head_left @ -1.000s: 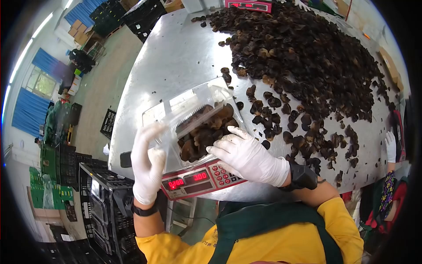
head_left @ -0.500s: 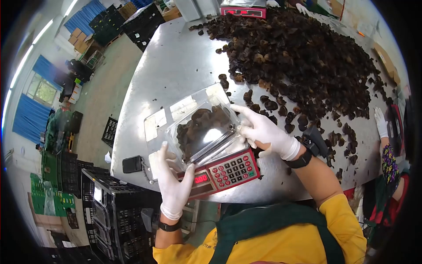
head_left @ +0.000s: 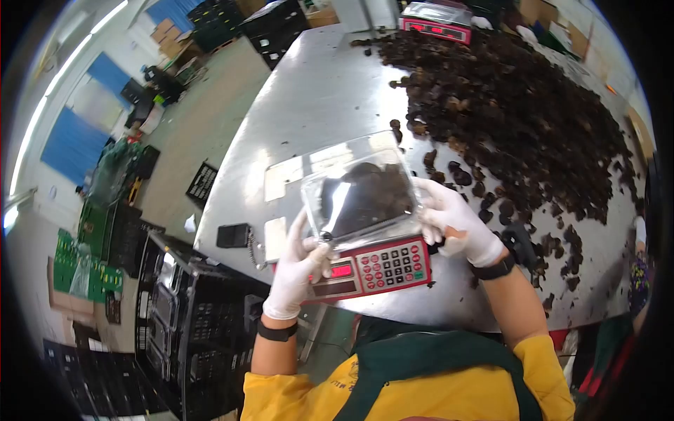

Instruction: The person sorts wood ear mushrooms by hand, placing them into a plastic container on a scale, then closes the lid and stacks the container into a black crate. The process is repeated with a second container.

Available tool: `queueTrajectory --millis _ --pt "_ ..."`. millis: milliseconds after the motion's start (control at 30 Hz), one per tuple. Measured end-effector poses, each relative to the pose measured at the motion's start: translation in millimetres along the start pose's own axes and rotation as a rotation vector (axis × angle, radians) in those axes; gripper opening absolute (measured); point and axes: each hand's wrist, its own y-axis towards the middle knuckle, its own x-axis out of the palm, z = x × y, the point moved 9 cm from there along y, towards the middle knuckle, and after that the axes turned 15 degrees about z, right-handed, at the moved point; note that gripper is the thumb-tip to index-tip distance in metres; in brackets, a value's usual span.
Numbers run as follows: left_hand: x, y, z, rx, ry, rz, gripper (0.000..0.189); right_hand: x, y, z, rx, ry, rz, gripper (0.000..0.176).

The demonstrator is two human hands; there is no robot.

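Note:
A clear plastic box (head_left: 365, 200) with dark brown pieces inside is held between my gloved hands, over the red and white scale (head_left: 393, 266). My left hand (head_left: 298, 270) grips its near left corner, the thumb on top. At its right side, my right hand (head_left: 460, 221) is closed on the edge, with a torn spot in the glove. Glare covers part of the lid. The scale's red display is lit beside my left hand.
A large heap of dark brown pieces (head_left: 512, 112) spreads over the metal table (head_left: 281, 119). A second scale (head_left: 435, 28) stands at the far edge. A black device (head_left: 233, 236) lies at the left edge. Black crates (head_left: 203, 309) stand lower left. A co-worker's arm (head_left: 639, 281) shows at right.
The lid now lies over the box, and my hands have shifted to its corners. My left fingers have closed in on the near left corner. The whole view has swung, shifting the scene rightward.

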Motion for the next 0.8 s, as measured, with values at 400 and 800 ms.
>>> queueTrajectory --millis 400,800 --pt "13.6 -52.1 -26.2 -0.051 -0.277 0.087 0.081 -13.8 -59.8 7.3 0.069 0.039 0.183 0.066" --pt "16.0 -51.8 -5.6 0.087 -0.239 0.151 0.078 -17.0 -55.7 19.1 0.065 0.220 0.049 0.064"
